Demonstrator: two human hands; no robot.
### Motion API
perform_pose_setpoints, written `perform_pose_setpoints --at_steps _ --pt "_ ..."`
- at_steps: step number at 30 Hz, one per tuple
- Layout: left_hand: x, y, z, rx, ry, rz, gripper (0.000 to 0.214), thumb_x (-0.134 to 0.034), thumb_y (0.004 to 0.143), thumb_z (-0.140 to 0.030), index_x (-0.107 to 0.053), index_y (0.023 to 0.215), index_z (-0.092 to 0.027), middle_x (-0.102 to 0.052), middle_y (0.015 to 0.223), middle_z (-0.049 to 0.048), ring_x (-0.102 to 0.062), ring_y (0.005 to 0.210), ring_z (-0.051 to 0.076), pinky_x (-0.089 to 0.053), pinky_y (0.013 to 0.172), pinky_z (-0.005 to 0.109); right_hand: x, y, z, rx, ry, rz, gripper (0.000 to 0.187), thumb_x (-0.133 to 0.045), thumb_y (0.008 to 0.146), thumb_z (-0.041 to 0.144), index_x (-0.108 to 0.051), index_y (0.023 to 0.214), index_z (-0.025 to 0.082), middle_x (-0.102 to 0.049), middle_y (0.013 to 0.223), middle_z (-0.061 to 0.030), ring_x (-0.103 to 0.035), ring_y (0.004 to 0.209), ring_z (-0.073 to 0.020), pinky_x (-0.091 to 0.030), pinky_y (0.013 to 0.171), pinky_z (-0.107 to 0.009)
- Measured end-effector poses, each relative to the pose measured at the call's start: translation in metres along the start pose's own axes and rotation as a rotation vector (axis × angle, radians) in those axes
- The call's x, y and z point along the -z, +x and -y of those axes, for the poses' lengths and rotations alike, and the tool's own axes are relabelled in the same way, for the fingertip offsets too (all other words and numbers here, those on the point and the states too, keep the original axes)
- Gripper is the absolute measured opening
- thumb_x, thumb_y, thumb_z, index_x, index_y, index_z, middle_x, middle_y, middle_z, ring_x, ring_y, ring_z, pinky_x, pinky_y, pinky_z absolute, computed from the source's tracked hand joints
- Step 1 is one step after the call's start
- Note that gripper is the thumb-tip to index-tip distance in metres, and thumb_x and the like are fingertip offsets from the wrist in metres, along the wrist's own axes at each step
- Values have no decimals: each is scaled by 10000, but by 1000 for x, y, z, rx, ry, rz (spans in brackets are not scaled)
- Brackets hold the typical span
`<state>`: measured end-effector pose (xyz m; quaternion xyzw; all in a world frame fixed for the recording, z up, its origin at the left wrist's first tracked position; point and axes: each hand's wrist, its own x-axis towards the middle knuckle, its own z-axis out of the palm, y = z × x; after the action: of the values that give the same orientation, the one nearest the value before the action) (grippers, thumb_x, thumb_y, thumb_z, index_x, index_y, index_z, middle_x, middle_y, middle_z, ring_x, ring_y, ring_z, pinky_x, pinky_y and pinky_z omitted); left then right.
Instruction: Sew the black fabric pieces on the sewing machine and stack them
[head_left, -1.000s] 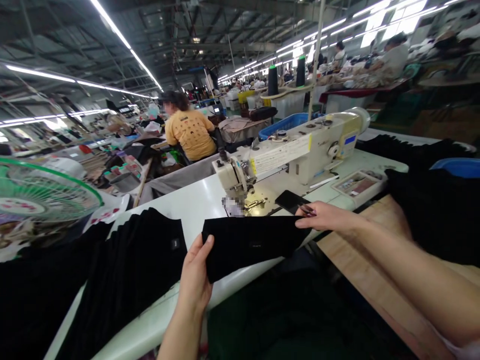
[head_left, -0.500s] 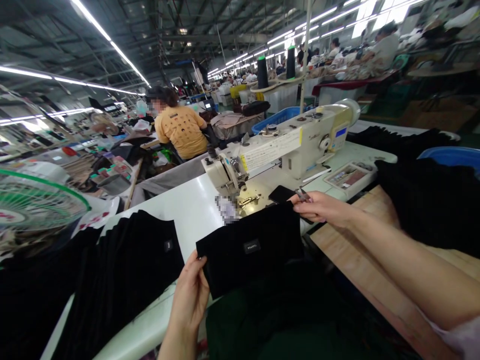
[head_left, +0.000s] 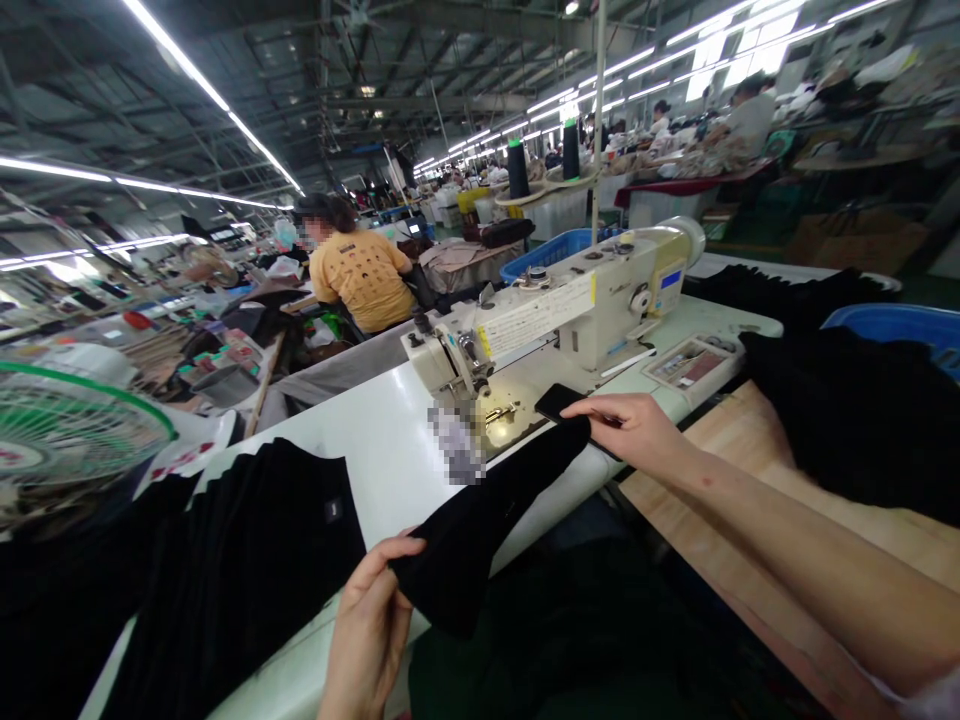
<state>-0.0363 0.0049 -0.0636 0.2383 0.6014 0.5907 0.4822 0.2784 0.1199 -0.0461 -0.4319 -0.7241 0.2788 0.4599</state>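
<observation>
A piece of black fabric [head_left: 472,540] is stretched slantwise between my hands at the front edge of the sewing table. My left hand [head_left: 373,610] pinches its near left end between thumb and fingers. At the far right end, my right hand [head_left: 634,430] has its fingers closed on the fabric, close beside a dark phone [head_left: 553,401] lying on the table. The label on the fabric is seen almost edge-on. Just beyond the fabric stands a white sewing machine [head_left: 540,310], its needle area [head_left: 499,412] lit.
On the left lies a stack of black fabric pieces [head_left: 262,540], the top one labelled. A green-rimmed fan [head_left: 82,420] stands beyond it. At right are a small parts tray [head_left: 694,363], more black fabric [head_left: 847,410] and a blue basket [head_left: 892,318]. A co-worker in yellow [head_left: 361,275] sits ahead.
The fabric has turned from facing me to a folded, slanting position, its label now edge-on. My right hand has shifted slightly left and down; the small snips seen in it earlier no longer show.
</observation>
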Motion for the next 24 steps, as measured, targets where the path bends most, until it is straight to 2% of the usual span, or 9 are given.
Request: perform_pose_setpoints --at_steps 3,5,7,8,10,13,18,21,24 --pt "3 -8 2 -55 93 90 82 -714 608 -231 -700 655 -166 -708 1164 56 -680 810 186 -546 617 208 3 -2 10 -99 153 34 236 -614 817 312 -774 938 188 -673 691 -12 -490 538 -119 -336 502 -257" --pt "12 -10 -1 -79 233 181 93 -669 663 -254 -700 643 -168 -697 1195 76 -680 903 242 -565 683 267 5 -3 16 -177 324 105 308 -597 847 380 -752 998 160 -517 515 38 -376 450 -98 -254 446 -249" --pt "24 -8 -9 -121 381 293 138 -656 700 -292 -730 692 -176 -707 1171 97 -661 1015 297 -561 827 344 4 -4 22 -241 440 137 348 -616 854 436 -728 1011 147 -393 458 78 -299 416 -85 -202 425 -245" --pt "28 -7 -15 -158 435 351 169 -659 715 -321 -750 756 -185 -705 1181 103 -638 1085 320 -534 919 386 2 -6 25 -257 452 131 333 -650 840 442 -720 985 151 -416 477 74 -320 429 -84 -217 429 -242" --pt "29 -7 -27 -256 504 423 275 -666 753 -384 -766 945 -214 -683 1242 100 -574 1216 341 -438 1066 448 -4 -10 33 -247 413 98 281 -737 788 407 -700 934 169 -575 628 21 -445 526 -99 -317 479 -239" --pt "3 -17 -41 -434 603 388 313 -634 842 -405 -739 1095 -254 -694 1222 87 -586 1210 302 -426 1079 442 -20 -20 48 -187 351 100 282 -764 787 363 -668 1007 215 -670 843 -9 -527 642 -113 -418 577 -241" --pt "-69 -41 -42 -700 569 368 208 -635 880 -309 -754 1036 -240 -737 1045 64 -681 951 206 -536 869 311 -37 -31 70 23 227 142 274 -692 869 270 -625 1135 276 -633 807 43 -503 581 -87 -427 555 -209" --pt "-89 -45 -39 -721 473 413 140 -653 872 -243 -763 958 -237 -741 935 32 -679 866 163 -532 789 246 -38 -31 74 155 188 188 323 -632 914 231 -585 1225 303 -652 852 45 -517 591 -83 -426 548 -197" --pt "-90 -41 -39 -635 379 430 85 -690 840 -220 -767 875 -222 -735 875 22 -673 821 149 -524 744 218 -38 -30 71 223 149 239 396 -586 934 184 -534 1303 320 -677 869 51 -497 562 -77 -415 542 -198"
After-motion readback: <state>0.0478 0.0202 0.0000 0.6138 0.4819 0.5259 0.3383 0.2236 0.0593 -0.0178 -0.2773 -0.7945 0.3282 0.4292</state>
